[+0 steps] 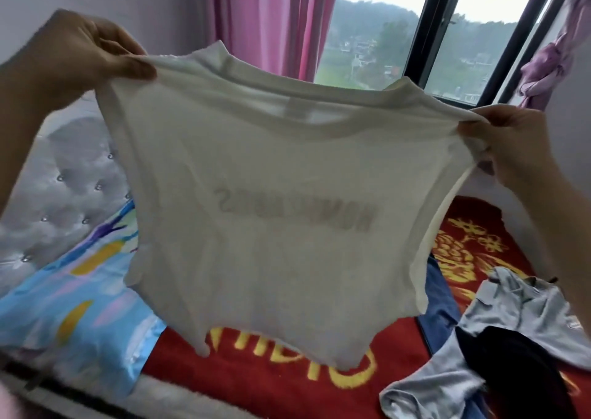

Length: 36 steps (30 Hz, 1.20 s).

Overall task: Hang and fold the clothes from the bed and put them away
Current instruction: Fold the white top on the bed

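Note:
A white T-shirt hangs spread in the air over the bed, its faint grey lettering showing through mirrored. My left hand pinches its upper left edge. At the upper right edge my right hand grips the cloth. The bed below wears a red blanket with yellow print. On it at the lower right lie a light grey garment, a black garment and a dark blue one, partly hidden by the shirt.
A blue patterned pillow lies at the left against a grey tufted headboard. Behind the bed is a window with pink curtains and a tied purple curtain at the right.

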Motion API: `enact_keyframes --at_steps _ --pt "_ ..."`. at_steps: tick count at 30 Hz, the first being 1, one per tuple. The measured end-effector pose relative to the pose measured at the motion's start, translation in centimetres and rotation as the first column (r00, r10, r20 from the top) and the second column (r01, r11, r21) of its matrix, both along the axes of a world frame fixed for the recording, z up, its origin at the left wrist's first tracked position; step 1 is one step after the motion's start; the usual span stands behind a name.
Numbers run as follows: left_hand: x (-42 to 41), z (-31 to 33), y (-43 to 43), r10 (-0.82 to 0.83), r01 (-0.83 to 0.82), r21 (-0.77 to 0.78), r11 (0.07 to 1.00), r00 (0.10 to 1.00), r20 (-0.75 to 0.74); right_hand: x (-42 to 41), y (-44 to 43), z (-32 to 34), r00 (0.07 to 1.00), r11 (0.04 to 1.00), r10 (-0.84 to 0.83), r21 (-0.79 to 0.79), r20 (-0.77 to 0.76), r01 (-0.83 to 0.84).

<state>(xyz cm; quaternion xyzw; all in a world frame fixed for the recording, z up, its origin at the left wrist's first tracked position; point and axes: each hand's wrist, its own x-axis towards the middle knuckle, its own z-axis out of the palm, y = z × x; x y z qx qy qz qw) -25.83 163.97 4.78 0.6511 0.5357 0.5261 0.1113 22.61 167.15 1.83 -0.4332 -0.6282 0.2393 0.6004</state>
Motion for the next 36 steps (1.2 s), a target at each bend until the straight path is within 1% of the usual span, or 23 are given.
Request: enact_keyframes --at_steps 4,6,8,12,14,17,19,24,26,28,31,33,36 --pt "0.5 -0.6 1.1 0.004 -0.008 -0.069 0.998 0.999 -0.050 -0.5 0.5 -1.6 0.996 0.998 -0.055 0.006 0.066 0.055" --pt "0.7 -1.9 2.7 -0.001 -0.006 -0.104 0.995 0.998 -0.069 -0.7 1.8 -3.1 0.987 0.994 -0.111 -0.010 0.114 0.113" --pt "0.9 -4.0 5.0 -0.009 -0.004 -0.148 0.989 0.996 -0.086 -1.2 3.7 -5.3 0.966 0.980 -0.180 -0.049 0.185 0.192" --pt "0.6 -10.1 12.1 -0.038 0.005 -0.269 0.963 0.992 -0.116 -2.2 9.8 -11.3 0.940 0.946 -0.209 -0.189 0.270 0.264" --pt "0.2 -13.9 16.4 -0.069 0.033 -0.328 0.944 0.993 -0.096 -2.6 13.3 -14.9 0.926 0.906 -0.233 -0.281 0.296 0.318" --pt "-0.3 -20.8 23.8 -0.115 0.077 -0.417 0.905 0.991 -0.068 -3.5 18.9 -21.8 0.899 0.809 -0.268 -0.426 0.345 0.405" --pt "-0.5 -25.4 28.9 -0.133 0.086 -0.462 0.883 0.989 -0.071 -4.1 22.5 -26.0 0.873 0.741 -0.282 -0.488 0.397 0.461" --pt "0.2 -35.4 37.2 -0.150 0.085 -0.552 0.829 0.986 -0.074 -5.9 28.5 -34.7 0.799 0.587 -0.315 -0.557 0.512 0.588" --pt "0.6 -39.2 38.9 -0.155 0.079 -0.609 0.790 0.985 -0.073 -6.6 29.5 -38.3 0.776 0.538 -0.299 -0.573 0.555 0.618" --pt "0.9 -42.2 39.7 -0.144 0.072 -0.645 0.761 0.988 -0.059 -6.7 30.0 -41.2 0.775 0.502 -0.295 -0.599 0.559 0.624" --pt "0.8 -45.6 40.5 -0.144 0.085 -0.683 0.725 0.989 -0.031 -6.5 31.0 -45.4 0.783 0.480 -0.296 -0.624 0.547 0.617" --pt "0.7 -47.2 40.6 -0.134 0.081 -0.691 0.718 0.991 -0.023 -6.5 31.1 -47.2 0.799 0.490 -0.295 -0.635 0.524 0.597" --pt "0.6 -48.7 39.9 -0.141 0.087 -0.690 0.719 0.990 -0.021 -6.5 31.0 -49.2 0.833 0.550 -0.293 -0.630 0.469 0.548"
